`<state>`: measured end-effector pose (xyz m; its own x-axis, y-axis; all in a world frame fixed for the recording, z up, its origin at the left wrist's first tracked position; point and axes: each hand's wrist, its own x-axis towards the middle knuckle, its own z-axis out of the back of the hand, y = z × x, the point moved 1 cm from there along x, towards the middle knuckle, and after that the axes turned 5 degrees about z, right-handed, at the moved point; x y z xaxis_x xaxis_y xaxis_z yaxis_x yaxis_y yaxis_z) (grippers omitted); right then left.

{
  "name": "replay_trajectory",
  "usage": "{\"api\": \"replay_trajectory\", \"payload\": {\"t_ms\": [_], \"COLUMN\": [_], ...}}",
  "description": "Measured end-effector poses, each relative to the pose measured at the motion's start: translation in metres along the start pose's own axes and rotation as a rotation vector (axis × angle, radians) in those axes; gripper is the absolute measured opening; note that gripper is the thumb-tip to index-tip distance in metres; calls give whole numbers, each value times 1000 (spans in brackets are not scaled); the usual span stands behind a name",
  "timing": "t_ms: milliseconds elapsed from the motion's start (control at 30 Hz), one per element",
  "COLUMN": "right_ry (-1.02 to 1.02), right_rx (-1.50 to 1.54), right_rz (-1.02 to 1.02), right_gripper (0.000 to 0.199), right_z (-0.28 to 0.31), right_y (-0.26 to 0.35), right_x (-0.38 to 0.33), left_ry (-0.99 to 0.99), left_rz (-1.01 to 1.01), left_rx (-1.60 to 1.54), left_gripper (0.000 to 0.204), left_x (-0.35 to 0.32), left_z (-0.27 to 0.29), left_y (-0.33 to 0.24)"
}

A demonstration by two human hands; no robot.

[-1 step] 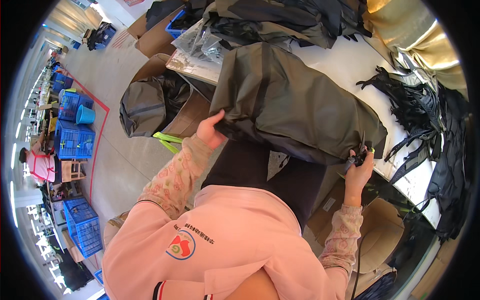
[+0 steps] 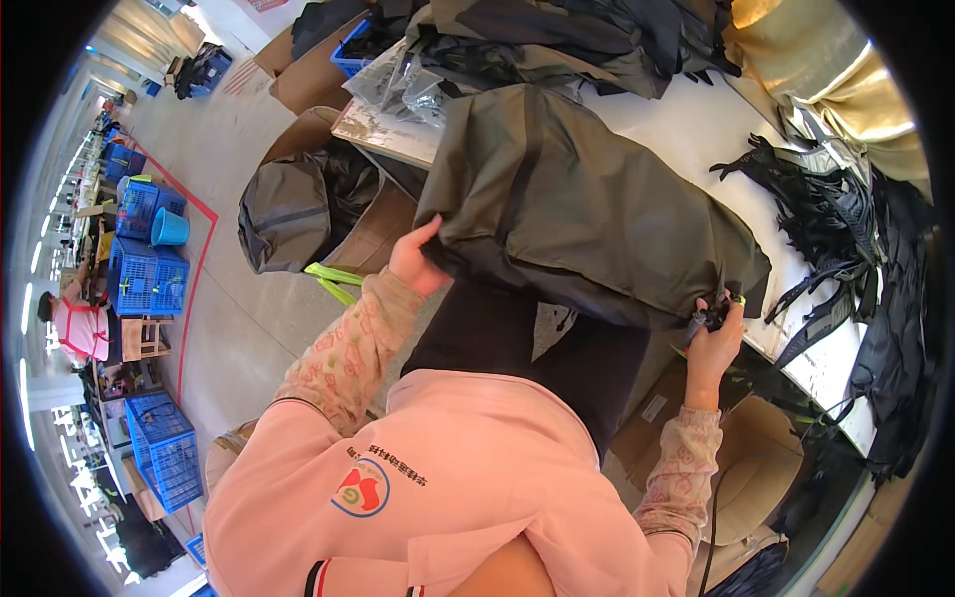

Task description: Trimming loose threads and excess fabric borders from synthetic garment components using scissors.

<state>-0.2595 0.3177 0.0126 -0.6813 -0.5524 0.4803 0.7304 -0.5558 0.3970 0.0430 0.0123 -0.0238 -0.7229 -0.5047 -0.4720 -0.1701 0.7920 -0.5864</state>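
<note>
A large dark olive fabric bag (image 2: 597, 199) with a black strip across it lies over the near edge of the white table, partly above my lap. My left hand (image 2: 418, 261) grips its near left corner, thumb on top and the other fingers hidden beneath the cloth. At the bag's right end, my right hand (image 2: 714, 343) is closed around a small pair of dark-handled scissors (image 2: 713, 314). Their narrow blade lies against the fabric and is hard to make out.
Dark cloth pieces (image 2: 567, 45) are heaped at the table's back; black straps (image 2: 816, 219) hang over its right side. A cardboard box (image 2: 373, 214) holding another olive bag (image 2: 286, 211) stands left. Open cartons (image 2: 751, 458) sit low right. Blue crates (image 2: 149, 279) and a person (image 2: 82, 323) are far left.
My left hand and the bag's left corner have shifted very slightly. My right hand stays in place.
</note>
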Motion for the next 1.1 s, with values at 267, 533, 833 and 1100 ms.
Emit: {"api": "replay_trajectory", "payload": {"t_ms": [267,533,833,1100], "right_ry": [75,67,-32,-142], "right_rx": [-156,-106,433,524], "right_rz": [-69,-48,-142,-228], "right_gripper": [41,42,21,21], "right_z": [-9,-13,16,30], "right_y": [-11,-14,-20,-39], "right_x": [0,3,12,42], "left_ry": [381,546,-53,-1253], "left_rz": [-57,-134,-331,-1553], "left_rx": [-473,-552,-310,764], "left_gripper": [39,40,36,28], "left_x": [-9,-8,-54,-199], "left_z": [-17,-42,-50,117], "left_y": [-15,-17,-125,-429]}}
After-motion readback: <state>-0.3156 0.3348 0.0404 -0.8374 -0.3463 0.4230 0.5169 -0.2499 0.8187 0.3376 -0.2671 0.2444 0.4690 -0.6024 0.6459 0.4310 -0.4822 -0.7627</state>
